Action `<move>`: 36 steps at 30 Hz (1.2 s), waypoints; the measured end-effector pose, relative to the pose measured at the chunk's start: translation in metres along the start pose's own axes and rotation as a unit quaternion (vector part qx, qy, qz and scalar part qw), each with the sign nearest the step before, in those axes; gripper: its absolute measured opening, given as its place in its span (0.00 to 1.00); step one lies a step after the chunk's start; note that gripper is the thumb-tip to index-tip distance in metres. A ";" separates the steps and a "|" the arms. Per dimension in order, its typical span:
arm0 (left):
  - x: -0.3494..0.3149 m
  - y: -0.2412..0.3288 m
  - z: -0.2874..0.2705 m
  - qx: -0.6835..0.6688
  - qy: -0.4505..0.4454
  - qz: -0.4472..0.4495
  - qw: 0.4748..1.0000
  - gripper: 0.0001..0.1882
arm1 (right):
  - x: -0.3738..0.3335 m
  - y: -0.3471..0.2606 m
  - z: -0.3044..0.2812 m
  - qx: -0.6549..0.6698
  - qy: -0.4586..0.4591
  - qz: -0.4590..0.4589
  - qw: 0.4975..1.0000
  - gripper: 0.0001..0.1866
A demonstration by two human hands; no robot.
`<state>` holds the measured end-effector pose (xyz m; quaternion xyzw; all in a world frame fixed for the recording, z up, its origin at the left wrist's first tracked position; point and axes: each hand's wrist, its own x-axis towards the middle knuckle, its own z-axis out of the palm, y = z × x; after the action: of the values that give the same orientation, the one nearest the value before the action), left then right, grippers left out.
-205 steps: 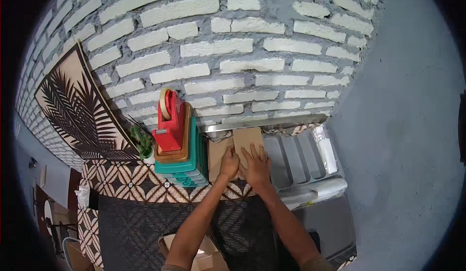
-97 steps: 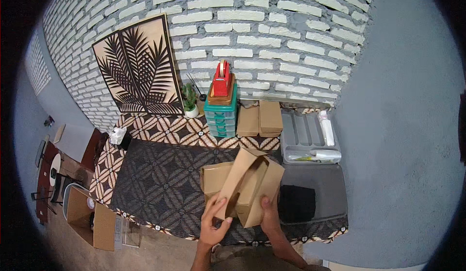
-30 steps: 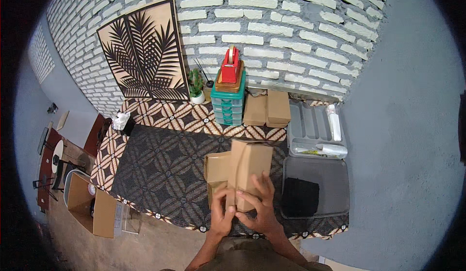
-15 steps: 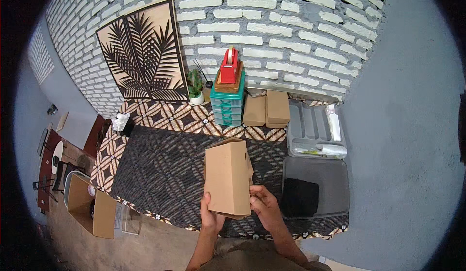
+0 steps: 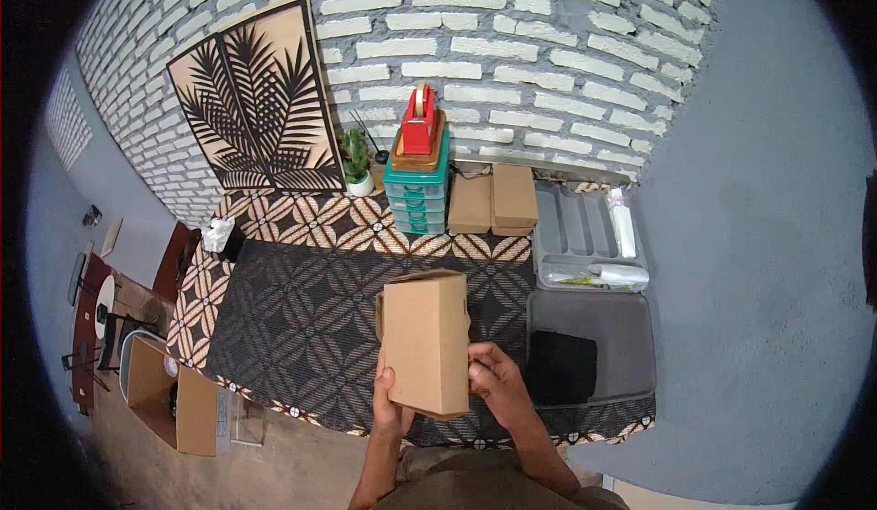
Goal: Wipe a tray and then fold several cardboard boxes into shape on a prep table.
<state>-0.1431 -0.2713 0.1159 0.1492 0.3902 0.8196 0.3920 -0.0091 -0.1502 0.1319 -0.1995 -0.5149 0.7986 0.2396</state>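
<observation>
A brown cardboard box is held up over the near part of the table, tilted, with a broad plain face showing. My left hand grips its lower left side, the thumb lying along the face and the other fingers mostly hidden behind. At the box's lower right edge is my right hand, its fingers curled and pinched against the side, where small flaps stick out a little. The pinched spot is partly hidden by the fingers.
Brown folded boxes lie at the back, beside a teal-topped drawer unit bearing a red tape dispenser. To the right are a grey divided tray and a grey tray with black cloth. An open carton stands lower left.
The box has turned slightly, showing its broad face more squarely. Both hands keep their places on it, and the whole view has shifted a little.
</observation>
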 end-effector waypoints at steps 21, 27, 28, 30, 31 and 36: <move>0.033 0.006 0.033 0.321 -0.022 0.028 0.947 0.37 | 0.044 0.022 -0.023 -0.086 0.243 -0.084 0.963 0.20; 0.064 -0.007 0.065 0.595 -0.137 0.117 0.784 0.45 | 0.062 0.009 -0.010 -0.121 0.153 -0.058 0.979 0.38; 0.071 -0.006 0.068 0.587 -0.169 0.059 0.790 0.47 | 0.068 0.003 -0.014 -0.121 0.176 -0.058 0.975 0.37; 0.093 -0.002 0.072 0.602 -0.232 0.054 0.762 0.47 | 0.089 0.015 -0.043 -0.057 0.204 -0.073 0.975 0.36; 0.103 0.001 0.070 0.619 -0.284 0.046 0.731 0.47 | 0.099 0.014 -0.050 0.012 0.221 -0.081 0.972 0.35; 0.168 -0.038 0.043 0.393 -0.049 0.049 0.917 0.33 | 0.147 0.017 -0.082 0.075 0.228 -0.092 0.966 0.28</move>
<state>-0.2083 -0.1068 0.1051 0.3499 0.6535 0.6102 0.2797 -0.0838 -0.0101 0.0741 -0.3099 -0.4010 0.7430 0.4371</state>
